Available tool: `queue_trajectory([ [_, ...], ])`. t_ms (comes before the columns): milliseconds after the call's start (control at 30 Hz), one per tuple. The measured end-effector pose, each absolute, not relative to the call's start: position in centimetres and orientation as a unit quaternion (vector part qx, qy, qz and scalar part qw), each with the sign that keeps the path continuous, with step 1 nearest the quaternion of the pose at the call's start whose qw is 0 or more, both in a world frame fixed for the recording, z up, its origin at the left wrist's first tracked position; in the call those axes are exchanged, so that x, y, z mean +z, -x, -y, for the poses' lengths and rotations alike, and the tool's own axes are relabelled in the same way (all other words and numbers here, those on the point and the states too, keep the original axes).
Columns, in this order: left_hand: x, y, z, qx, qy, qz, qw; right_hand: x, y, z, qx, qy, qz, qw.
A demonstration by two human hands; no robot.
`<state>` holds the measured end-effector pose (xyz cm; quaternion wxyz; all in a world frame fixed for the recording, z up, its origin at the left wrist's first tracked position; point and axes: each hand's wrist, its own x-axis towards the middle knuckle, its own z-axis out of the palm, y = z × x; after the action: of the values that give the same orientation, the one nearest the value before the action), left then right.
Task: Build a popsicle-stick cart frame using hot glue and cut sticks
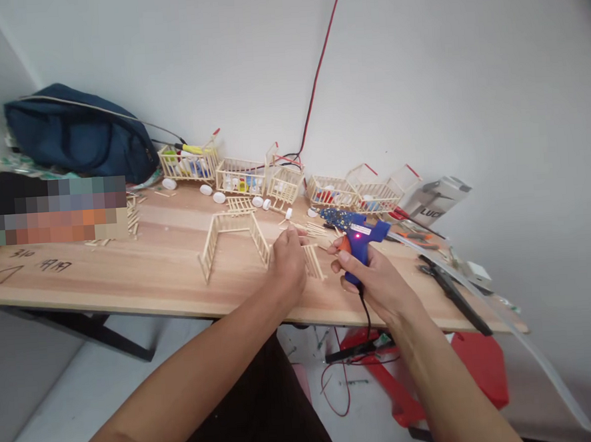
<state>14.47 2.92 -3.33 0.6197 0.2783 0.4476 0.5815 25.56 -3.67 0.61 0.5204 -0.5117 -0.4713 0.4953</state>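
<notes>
My right hand point(373, 276) is wrapped round the handle of a blue hot glue gun point(361, 240), whose small red light is on. The gun's dark, speckled nozzle end points left. My left hand point(288, 258) has its fingers pinched together over the table; what they hold, if anything, is hidden. Just left of it stands a three-sided frame of thin wooden sticks point(233, 223). A small flat stick panel point(313, 261) lies to its right, partly behind the hand. Loose sticks point(316, 228) are scattered between the hand and the nozzle.
Along the wall stand several small stick carts point(240, 178) with red handles and white wheels. A blue bag point(83, 137) sits at the back left. A long translucent strip point(513, 338) crosses the table's right edge near black tools point(455, 294). A red stool-like object point(479, 370) is below.
</notes>
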Motion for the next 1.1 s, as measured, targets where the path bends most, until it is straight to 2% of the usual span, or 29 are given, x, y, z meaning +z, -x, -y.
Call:
queue_trajectory([
  [100,-3.0,-14.7,-2.6,0.586,-0.270,-0.468,0.603,0.1,-24.9,3.2,0.460,0.531,0.486,0.519],
  [400,-3.5,-14.1,-1.5,0.583,-0.264,-0.413,0.648,-1.7,-25.7,2.3,0.353,0.622,0.492,0.497],
  [633,-3.7,-11.3,1.1,0.576,-0.255,-0.330,0.703,-1.9,-27.1,2.5,0.371,0.596,0.464,0.539],
  [900,-4.7,-5.5,5.2,0.517,-0.312,-0.354,0.714,-0.8,-28.4,3.0,0.392,0.557,0.445,0.582],
  [1000,-4.7,-1.9,6.2,0.437,-0.420,-0.441,0.663,0.0,-28.4,3.5,0.395,0.549,0.440,0.591],
  [1100,-4.4,1.7,7.5,0.398,-0.549,-0.564,0.471,0.6,-28.1,4.0,0.406,0.539,0.440,0.593],
])
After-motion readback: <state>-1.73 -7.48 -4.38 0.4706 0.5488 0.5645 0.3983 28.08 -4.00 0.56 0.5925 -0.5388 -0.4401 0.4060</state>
